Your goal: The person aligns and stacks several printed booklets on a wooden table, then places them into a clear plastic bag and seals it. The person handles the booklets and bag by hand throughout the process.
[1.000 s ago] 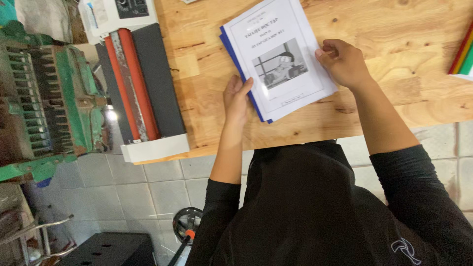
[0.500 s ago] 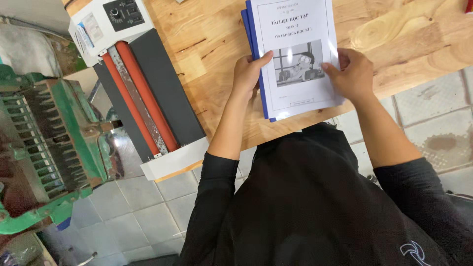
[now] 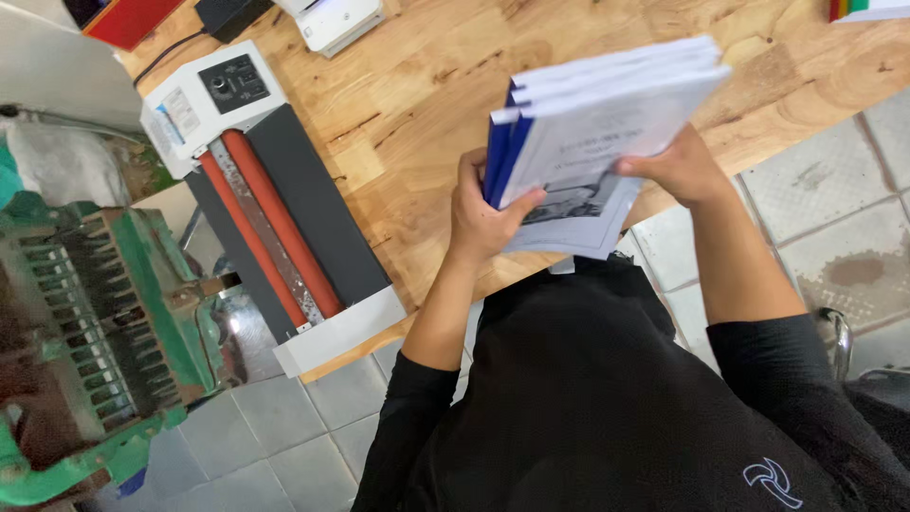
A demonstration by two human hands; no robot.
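Observation:
Both my hands hold a stack of white booklets (image 3: 607,114) with blue spines, lifted and tilted above the wooden table (image 3: 417,104). My left hand (image 3: 483,213) grips the stack at its blue spine edge, thumb on the top cover. My right hand (image 3: 678,166) supports the stack from below on its right side. The top cover is white with a grey picture and bends down toward me. Black sleeves cover both my arms.
A roller laminating machine (image 3: 275,223) with red rollers and a white control box lies on the table's left end. An old green metal machine (image 3: 85,332) stands at far left. A white device (image 3: 336,19) sits at the table's far edge. Below is a grey tiled floor (image 3: 815,218).
The booklets lay flat on the table under both hands; now they are raised off the table and tilted, gripped at the spine by the left hand and underneath by the right.

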